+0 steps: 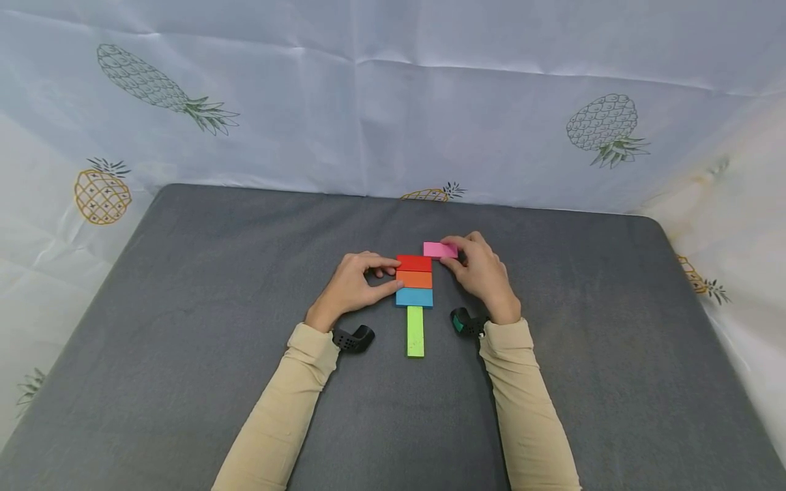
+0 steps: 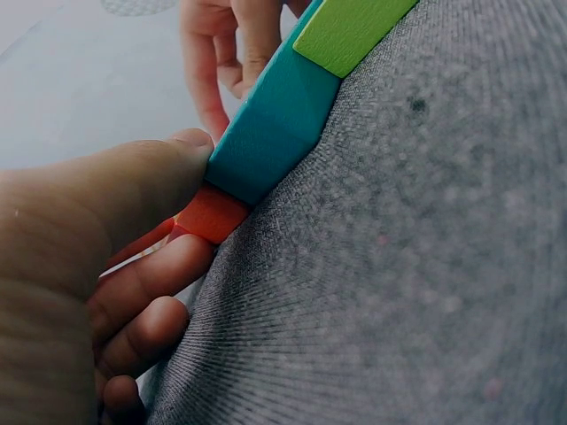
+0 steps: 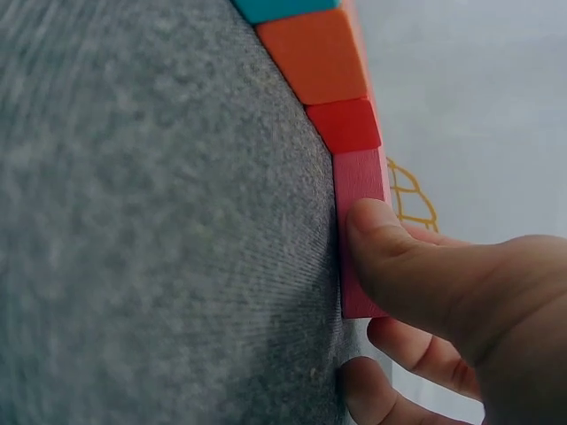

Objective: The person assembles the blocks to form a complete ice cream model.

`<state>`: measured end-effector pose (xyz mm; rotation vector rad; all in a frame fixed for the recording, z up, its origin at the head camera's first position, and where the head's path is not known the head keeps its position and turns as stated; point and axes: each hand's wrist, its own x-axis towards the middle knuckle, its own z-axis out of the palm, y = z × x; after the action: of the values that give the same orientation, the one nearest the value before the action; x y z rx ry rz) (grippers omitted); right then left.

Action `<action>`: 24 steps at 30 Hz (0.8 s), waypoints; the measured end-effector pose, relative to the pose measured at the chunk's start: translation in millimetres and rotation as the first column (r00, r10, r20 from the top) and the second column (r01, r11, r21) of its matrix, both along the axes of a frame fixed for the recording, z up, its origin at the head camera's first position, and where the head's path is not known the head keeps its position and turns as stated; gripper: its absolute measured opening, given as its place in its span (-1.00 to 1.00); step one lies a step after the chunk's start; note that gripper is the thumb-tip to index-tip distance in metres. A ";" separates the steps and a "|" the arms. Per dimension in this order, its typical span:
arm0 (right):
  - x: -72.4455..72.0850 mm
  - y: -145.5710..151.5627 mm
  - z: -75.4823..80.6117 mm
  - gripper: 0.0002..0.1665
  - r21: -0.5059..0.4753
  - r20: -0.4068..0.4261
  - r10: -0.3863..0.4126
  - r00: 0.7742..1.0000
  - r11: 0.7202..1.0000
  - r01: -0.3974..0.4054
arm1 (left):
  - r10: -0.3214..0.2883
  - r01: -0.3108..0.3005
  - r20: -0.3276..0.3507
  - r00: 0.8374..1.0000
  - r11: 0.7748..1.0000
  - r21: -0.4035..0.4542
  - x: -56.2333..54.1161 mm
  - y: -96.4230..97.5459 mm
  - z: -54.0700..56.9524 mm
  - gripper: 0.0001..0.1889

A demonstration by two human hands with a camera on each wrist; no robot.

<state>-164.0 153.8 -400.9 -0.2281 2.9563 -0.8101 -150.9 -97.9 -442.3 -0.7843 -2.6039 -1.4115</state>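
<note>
In the head view, red [image 1: 413, 263], orange [image 1: 417, 279] and blue [image 1: 419, 297] wooden blocks lie flat in a stacked row. A green block [image 1: 415, 331] extends lengthwise toward the person from the blue one. My left hand [image 1: 356, 283] touches the left ends of the row; its index finger is by the red block and its thumb by the orange and blue ones. With thumb and index finger, my right hand [image 1: 482, 271] pinches a pink block [image 1: 434, 250]. In the right wrist view, the pink block [image 3: 361, 177] lies against the red block's far right corner.
A grey cloth-covered table [image 1: 184, 327] bears the blocks. Behind it hangs a white curtain [image 1: 430, 123] printed with pineapples. Black straps with camera mounts [image 1: 354, 339] sit at both wrists.
</note>
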 end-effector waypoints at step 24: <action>-3.7 13.8 -0.8 -0.50 -0.108 -0.020 0.049 0.999 0.993 -0.051 | -0.002 0.002 0.009 1.000 1.000 0.008 -0.5 -0.2 -2.0 -0.66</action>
<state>-167.7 167.7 -401.7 -0.3160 2.9125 -0.9684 -151.4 -98.0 -444.3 -0.7816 -2.6029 -1.4287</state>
